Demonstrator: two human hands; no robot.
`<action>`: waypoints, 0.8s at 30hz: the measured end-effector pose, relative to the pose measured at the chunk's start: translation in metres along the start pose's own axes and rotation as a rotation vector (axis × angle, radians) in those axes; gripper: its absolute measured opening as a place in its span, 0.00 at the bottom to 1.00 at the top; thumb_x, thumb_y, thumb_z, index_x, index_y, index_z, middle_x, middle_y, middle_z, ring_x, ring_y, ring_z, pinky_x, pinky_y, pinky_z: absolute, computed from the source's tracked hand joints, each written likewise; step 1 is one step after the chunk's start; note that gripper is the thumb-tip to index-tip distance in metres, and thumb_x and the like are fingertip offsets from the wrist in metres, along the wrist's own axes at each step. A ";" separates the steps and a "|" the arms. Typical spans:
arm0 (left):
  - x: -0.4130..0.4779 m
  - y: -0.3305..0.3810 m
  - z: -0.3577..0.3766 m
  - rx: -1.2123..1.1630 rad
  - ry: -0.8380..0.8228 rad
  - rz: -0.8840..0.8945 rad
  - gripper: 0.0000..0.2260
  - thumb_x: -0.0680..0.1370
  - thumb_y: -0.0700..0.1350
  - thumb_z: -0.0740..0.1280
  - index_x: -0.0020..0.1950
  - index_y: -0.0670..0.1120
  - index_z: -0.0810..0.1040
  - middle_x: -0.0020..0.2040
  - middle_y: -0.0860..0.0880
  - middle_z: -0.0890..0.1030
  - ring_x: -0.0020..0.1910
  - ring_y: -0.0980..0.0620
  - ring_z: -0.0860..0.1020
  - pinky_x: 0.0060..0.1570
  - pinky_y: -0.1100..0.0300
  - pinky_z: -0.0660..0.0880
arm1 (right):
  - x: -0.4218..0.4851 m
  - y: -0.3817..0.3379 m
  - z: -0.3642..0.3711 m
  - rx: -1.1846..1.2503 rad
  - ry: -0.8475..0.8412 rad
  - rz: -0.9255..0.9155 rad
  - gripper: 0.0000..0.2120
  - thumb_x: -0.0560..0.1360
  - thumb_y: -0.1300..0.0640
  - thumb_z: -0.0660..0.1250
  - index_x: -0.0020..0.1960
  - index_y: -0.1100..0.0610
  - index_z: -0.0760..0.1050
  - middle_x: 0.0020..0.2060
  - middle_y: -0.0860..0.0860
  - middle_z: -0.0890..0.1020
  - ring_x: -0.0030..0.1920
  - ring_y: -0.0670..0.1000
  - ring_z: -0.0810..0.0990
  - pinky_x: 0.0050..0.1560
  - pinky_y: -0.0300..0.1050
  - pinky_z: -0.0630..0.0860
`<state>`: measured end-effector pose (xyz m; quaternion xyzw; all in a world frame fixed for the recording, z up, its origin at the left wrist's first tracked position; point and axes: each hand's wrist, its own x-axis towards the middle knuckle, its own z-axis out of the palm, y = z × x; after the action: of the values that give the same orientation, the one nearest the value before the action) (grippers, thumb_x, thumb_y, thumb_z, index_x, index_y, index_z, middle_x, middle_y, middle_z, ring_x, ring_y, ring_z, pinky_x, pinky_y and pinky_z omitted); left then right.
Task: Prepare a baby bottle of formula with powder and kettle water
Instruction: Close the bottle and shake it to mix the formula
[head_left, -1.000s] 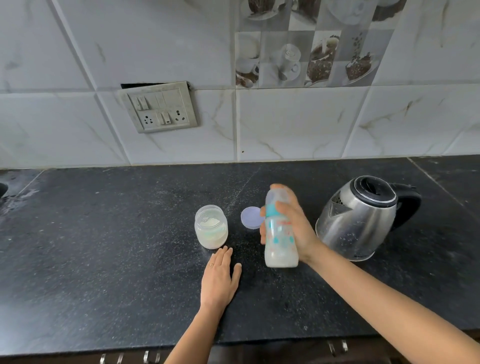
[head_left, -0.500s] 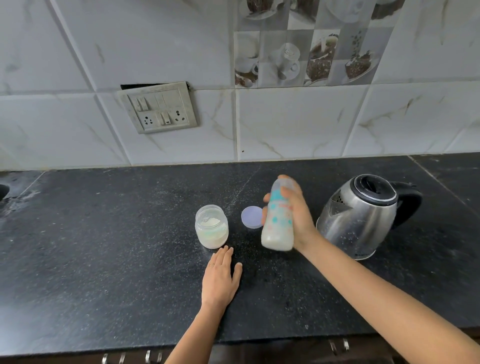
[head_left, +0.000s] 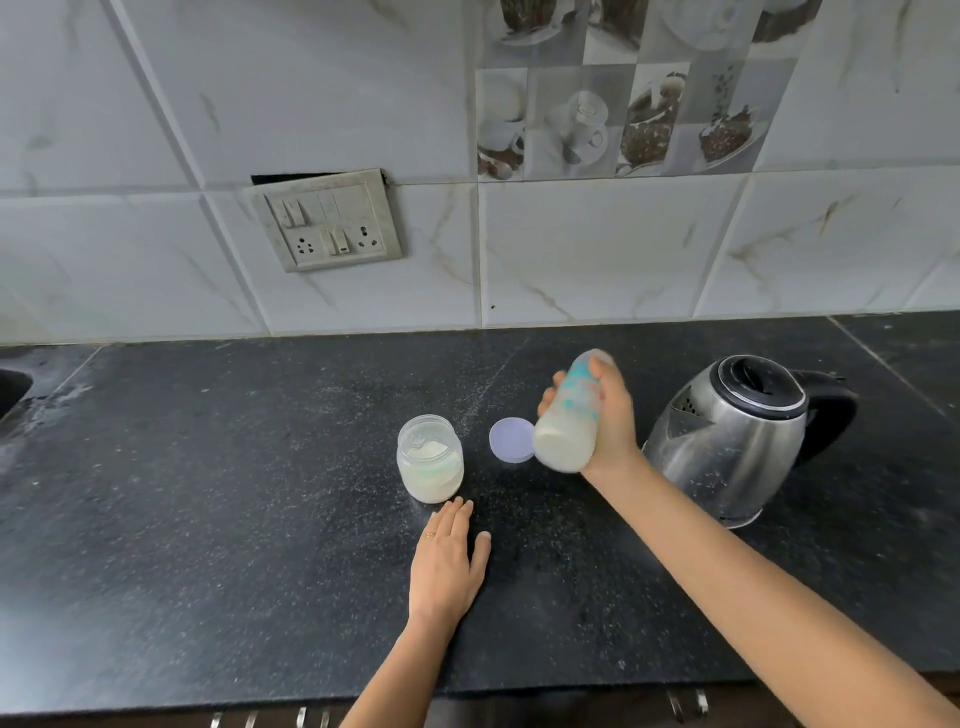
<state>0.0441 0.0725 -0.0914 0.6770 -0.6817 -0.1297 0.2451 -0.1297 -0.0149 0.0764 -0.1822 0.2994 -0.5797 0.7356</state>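
Looking down, we see the steel kettle standing at the right of the black table, a round lid lying flat beside the open powder jar. Our right hand is wrapped tight around the milky baby bottle, tilted above the table. Our left hand rests flat, fingers spread, just before the jar.

You see a black speckled surface, white marbled wall tiles with grey-brown coffee pictures, a silver kettle lidded in black, a teal-patterned bottle of creamy white liquid, a lilac lid, and a clear jar of pale powder.
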 end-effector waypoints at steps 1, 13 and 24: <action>0.000 0.000 0.000 0.000 0.001 0.000 0.22 0.80 0.54 0.58 0.73 0.46 0.67 0.73 0.49 0.67 0.73 0.52 0.61 0.72 0.63 0.50 | -0.009 0.008 -0.001 -0.116 -0.078 0.027 0.08 0.75 0.51 0.64 0.50 0.55 0.72 0.35 0.55 0.77 0.29 0.53 0.76 0.32 0.43 0.76; 0.001 -0.001 0.001 0.005 0.001 0.004 0.22 0.81 0.54 0.58 0.73 0.46 0.67 0.73 0.50 0.67 0.73 0.53 0.61 0.71 0.65 0.47 | -0.012 0.009 0.001 -0.120 -0.128 0.065 0.09 0.71 0.51 0.68 0.49 0.53 0.77 0.36 0.55 0.78 0.28 0.54 0.77 0.30 0.45 0.77; 0.000 -0.002 0.000 0.010 -0.003 0.012 0.23 0.81 0.54 0.58 0.73 0.46 0.67 0.73 0.50 0.67 0.73 0.53 0.61 0.72 0.64 0.49 | 0.013 -0.003 0.009 0.053 0.071 0.016 0.16 0.73 0.49 0.66 0.56 0.56 0.72 0.38 0.53 0.76 0.31 0.52 0.77 0.33 0.43 0.77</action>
<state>0.0456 0.0721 -0.0926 0.6740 -0.6868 -0.1258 0.2415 -0.1243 -0.0289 0.0825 -0.1398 0.3113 -0.5874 0.7338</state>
